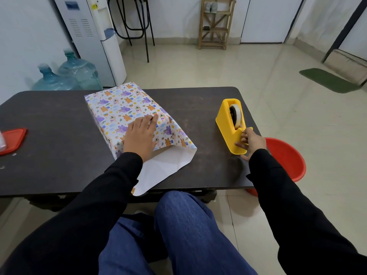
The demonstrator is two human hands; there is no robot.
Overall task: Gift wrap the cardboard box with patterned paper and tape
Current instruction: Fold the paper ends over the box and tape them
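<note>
The wrapped cardboard box (pixel 119 110) lies on the dark brown rectangular table (pixel 59 135), a little left of the middle and turned at a slant. It is so fully covered that no cardboard shows. The white patterned paper (pixel 178 137), printed with small purple and orange animals, is not yet closed at the end nearest the person. There it gapes open, shows its plain white inside, and reaches just over the table's near edge.

The left hand (pixel 140 135), in a black sleeve, lies flat on top of the box with fingers stretched out, pressing the paper down and holding nothing.

Well to the right stands a yellow plastic tape dispenser (pixel 228 124) with a pale roll of tape (pixel 237 114) in it. The right hand (pixel 251 140) has its fingers curled around the dispenser's low near end, with the thumb beneath. From here I cannot tell whether it also has the tape's end.

A red flat plastic lid (pixel 13 140) sits at the table's left edge. On the tiled floor, just right of the table, is a round red plastic tub (pixel 286 157). Beyond the table stand two blue-green water bottles (pixel 77 73) beside a white water dispenser (pixel 95 36). A wooden rack (pixel 215 23) stands against the far wall, and a green mat (pixel 327 80) lies on the right.
</note>
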